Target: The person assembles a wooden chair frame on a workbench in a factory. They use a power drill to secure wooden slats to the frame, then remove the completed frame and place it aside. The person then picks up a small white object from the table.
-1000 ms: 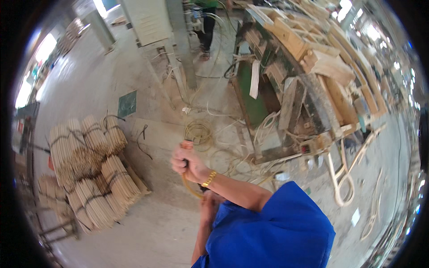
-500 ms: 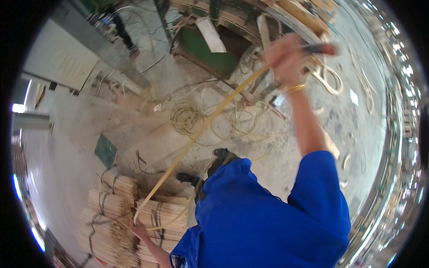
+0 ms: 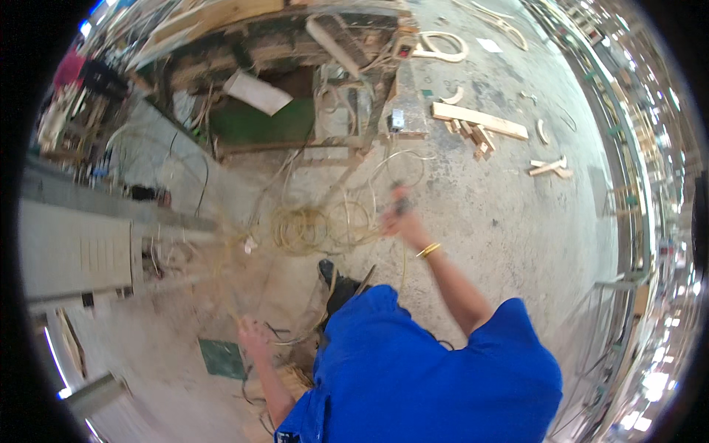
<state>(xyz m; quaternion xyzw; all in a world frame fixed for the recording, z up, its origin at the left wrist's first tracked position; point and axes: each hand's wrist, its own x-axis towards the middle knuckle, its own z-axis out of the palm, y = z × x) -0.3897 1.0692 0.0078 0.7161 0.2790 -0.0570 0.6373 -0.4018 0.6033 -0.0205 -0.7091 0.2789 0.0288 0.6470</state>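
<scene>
My right hand [image 3: 402, 224], blurred by motion, is closed round a small dark tool with an orange part [image 3: 399, 193]. A yellow bangle [image 3: 428, 250] circles that wrist. My left hand [image 3: 255, 337] reaches out low on the left, its fingers smeared. From it a faint tan streak rises; I cannot tell whether this is a strip or a hose. A thin pale tube [image 3: 298, 340] runs beside this hand toward my body. Beyond both hands, coils of yellowish hose [image 3: 303, 228] lie on the concrete floor.
Below my left hand are a dark green sheet [image 3: 221, 358] and a partly hidden bundle of wooden sticks [image 3: 292, 379]. A metal cabinet [image 3: 77, 247] stands at left. Ahead is a machine frame with a green panel [image 3: 258, 122]. Wooden boards [image 3: 480, 120] lie on the right-hand floor.
My right hand has come down and in from the upper right with the tool. The long yellowish strip no longer spans my hands. My view has turned, and the stick bundles are mostly out of sight.
</scene>
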